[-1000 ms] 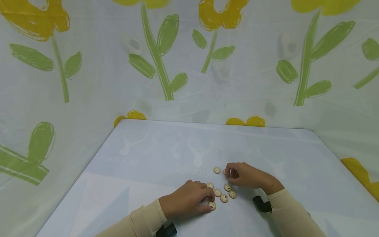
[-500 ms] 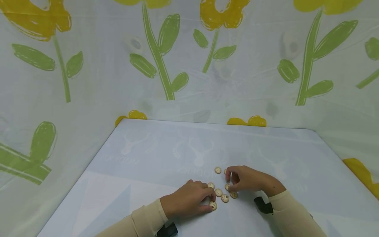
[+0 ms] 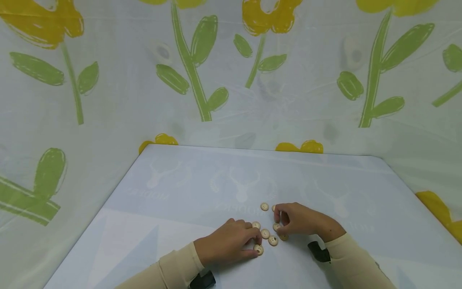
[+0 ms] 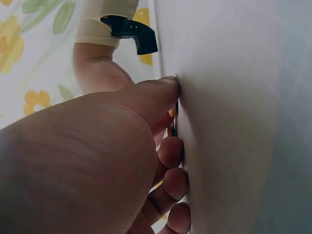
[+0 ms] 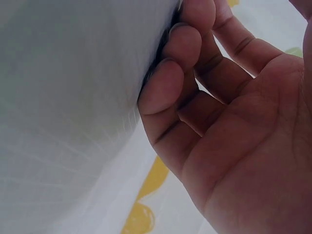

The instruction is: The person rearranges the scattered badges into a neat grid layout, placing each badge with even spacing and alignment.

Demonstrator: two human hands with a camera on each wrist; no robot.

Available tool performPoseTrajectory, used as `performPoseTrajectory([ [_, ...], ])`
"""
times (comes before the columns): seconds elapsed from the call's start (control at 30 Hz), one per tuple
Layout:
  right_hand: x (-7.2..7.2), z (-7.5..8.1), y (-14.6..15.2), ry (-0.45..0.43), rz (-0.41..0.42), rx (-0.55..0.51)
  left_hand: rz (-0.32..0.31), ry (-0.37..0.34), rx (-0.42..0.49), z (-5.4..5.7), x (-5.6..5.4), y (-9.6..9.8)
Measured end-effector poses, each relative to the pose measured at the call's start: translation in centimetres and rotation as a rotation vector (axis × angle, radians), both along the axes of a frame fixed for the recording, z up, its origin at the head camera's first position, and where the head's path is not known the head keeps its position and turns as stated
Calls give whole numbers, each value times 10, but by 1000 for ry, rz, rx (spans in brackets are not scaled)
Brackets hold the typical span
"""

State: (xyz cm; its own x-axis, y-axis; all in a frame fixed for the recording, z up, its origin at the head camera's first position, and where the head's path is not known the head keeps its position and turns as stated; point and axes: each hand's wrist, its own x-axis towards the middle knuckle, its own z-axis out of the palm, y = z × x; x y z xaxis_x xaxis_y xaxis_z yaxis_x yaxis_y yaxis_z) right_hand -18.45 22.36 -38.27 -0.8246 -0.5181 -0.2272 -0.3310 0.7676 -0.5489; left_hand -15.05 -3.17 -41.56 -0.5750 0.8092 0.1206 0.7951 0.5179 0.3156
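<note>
Several small round wooden discs with dark marks lie grouped on the table in the head view. My left hand point(image 3: 231, 243) rests on the tabletop, thumb and index finger pinching the nearest disc point(image 3: 258, 249). Across from it, my right hand point(image 3: 297, 218) has its thumb and index finger at either side of another disc point(image 3: 276, 226). Between the hands are a disc point(image 3: 265, 233) and a marked disc point(image 3: 273, 240). Behind the left fingers a disc point(image 3: 256, 225) is partly covered. The right thumb partly hides a disc point(image 3: 284, 237). Both wrist views show curled fingers against the table; no disc shows clearly.
Farther back lies a lone disc point(image 3: 264, 206), with a disc point(image 3: 274, 208) half hidden by the right fingers. The pale table point(image 3: 173, 176) reaches back to a flower-printed curtain point(image 3: 231, 132). Dark wrist devices point(image 3: 203, 280) sit below both cuffs.
The right hand has come down and nearer, its thumb and index finger closing about a disc that lay free a second ago. My left hand keeps its place.
</note>
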Motion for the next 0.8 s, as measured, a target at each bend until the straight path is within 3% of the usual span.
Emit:
performPoseTrajectory([
  [0.8,1,-1,-2,11,-14,-15,5,-3,-6,-3,-1,1],
])
